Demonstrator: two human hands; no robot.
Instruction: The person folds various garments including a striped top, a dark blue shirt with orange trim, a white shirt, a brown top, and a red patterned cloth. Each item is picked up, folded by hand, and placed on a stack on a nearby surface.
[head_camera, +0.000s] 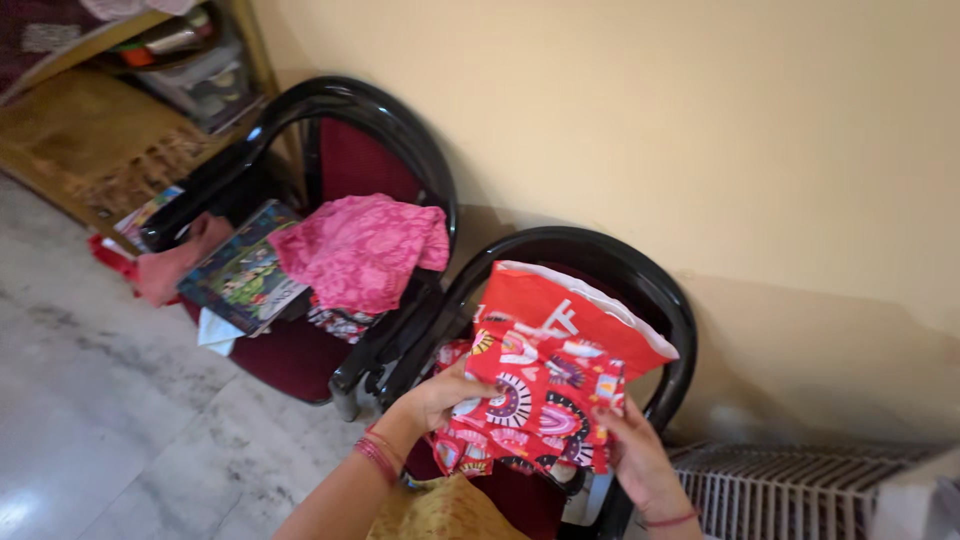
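1. Red printed cloth (535, 405), folded and patterned with fan-like shapes, was held up over the nearer black chair (672, 300), both hands pinching its sides so it hung flat and readable.
2. Left hand (440, 395) gripped the cloth's left edge, fingers curled closed around it; bangles circled that wrist.
3. Right hand (640, 460) clasped the lower right edge, thumb on top.
4. Behind the cloth stood 1 red packet (575, 315) with a white rim and white marking, propped against the chair back.
5. Pink fabric (360, 250) and a picture book (245, 270) lay heaped on the farther chair (330, 110).
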